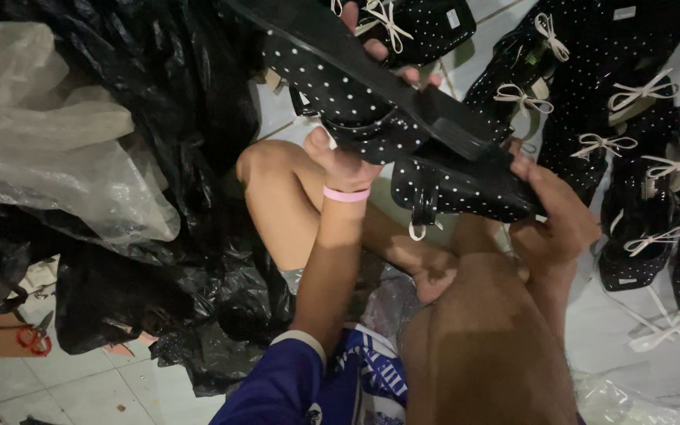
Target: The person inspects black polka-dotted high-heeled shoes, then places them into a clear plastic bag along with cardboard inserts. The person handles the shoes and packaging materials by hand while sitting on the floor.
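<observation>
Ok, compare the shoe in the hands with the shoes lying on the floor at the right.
The held shoe is off the floor, turned sole-up, gripped by the left hand and right hand; the floor shoes lie untouched on the white tiles. The held shoe shows its flat black sole and low heel; the floor shoes show their tops with cream bows. Both are black with small white dots.

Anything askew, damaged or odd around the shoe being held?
No damage shows on the black polka-dot shoe, held sole-up by the left hand and right hand. Oddities: red-handled scissors lie loose on the floor tiles, and loose white ribbon trails beside the finished shoes.
</observation>
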